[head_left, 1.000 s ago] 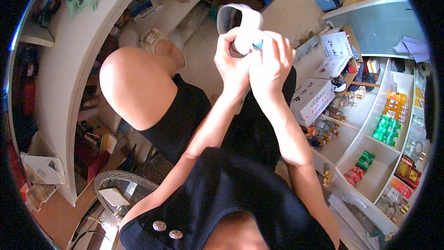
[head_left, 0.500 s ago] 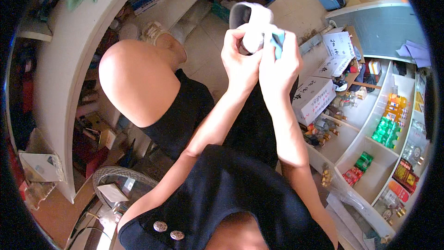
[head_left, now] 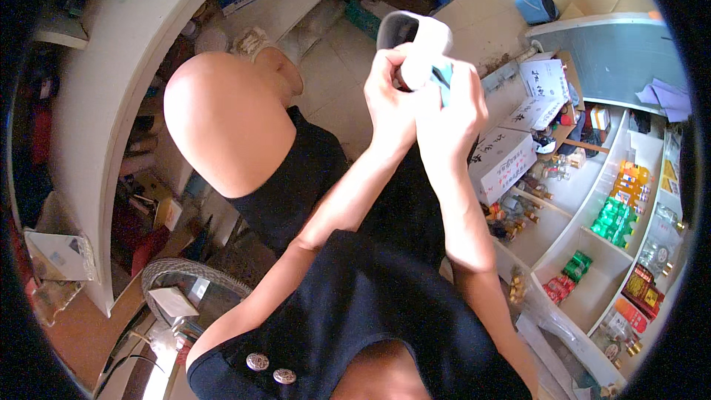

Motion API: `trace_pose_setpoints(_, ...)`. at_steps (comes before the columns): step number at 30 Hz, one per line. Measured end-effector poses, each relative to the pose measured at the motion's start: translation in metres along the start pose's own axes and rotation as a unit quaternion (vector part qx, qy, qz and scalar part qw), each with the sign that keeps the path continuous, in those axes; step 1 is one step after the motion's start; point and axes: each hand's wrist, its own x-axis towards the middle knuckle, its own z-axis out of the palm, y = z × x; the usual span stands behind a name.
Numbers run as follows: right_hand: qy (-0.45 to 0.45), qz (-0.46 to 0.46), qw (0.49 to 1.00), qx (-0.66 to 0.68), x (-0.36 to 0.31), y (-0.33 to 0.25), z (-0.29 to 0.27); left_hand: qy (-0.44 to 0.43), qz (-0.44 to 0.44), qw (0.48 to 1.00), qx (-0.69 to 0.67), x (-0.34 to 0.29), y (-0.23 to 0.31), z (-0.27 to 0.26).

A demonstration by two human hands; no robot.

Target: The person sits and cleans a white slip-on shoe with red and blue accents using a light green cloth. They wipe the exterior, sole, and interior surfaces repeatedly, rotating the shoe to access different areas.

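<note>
A: What has just changed in front of you?

B: More of the pale blue piece shows in your right grip than a second ago. The white hollow object sits farther right in your view, though your head may have shifted too.

A: How are you holding it?

B: Your left grip is curled round it, raised ahead of you, dark opening toward the left. Your right grip pinches the blue piece close beside; contact between the two can't be told. I'd judge you now have the piece ready against that object, both hands occupied.

A: Can you read any writing?

B: On your right, white cartons carry dark strokes and red print. Labels on the green bottles are too small, and glare hides any mark on your white object.
</note>
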Motion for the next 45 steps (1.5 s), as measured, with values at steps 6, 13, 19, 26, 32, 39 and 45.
trace_pose_setpoints(6, -0.011, 0.065, 0.996, 0.065, 0.028, 0.011, 0.001, -0.008, -0.012, 0.999, -0.031, -0.001, -0.003, 0.005)
trace_pose_setpoints(13, -0.058, 0.093, 0.992, 0.068, 0.047, 0.017, -0.002, -0.022, -0.009, 1.000, -0.004, 0.001, 0.005, 0.006)
trace_pose_setpoints(19, -0.050, 0.066, 0.996, 0.045, 0.046, 0.015, 0.001, -0.036, -0.015, 0.999, -0.006, 0.005, 0.006, 0.005)
trace_pose_setpoints(26, -0.007, -0.077, 0.997, -0.031, 0.026, 0.013, -0.004, -0.048, 0.011, 0.999, 0.003, 0.005, 0.009, 0.005)
trace_pose_setpoints(32, -0.103, -0.062, 0.992, -0.024, 0.016, 0.003, -0.014, -0.024, 0.046, 0.997, 0.062, 0.006, 0.007, 0.004)
trace_pose_setpoints(39, -0.201, -0.080, 0.976, -0.025, 0.031, 0.006, -0.020, 0.000, 0.045, 0.987, 0.153, 0.009, 0.010, -0.004)
trace_pose_setpoints(45, -0.158, -0.147, 0.962, -0.166, 0.054, -0.001, -0.002, 0.048, 0.189, 0.954, 0.226, 0.014, 0.006, -0.005)
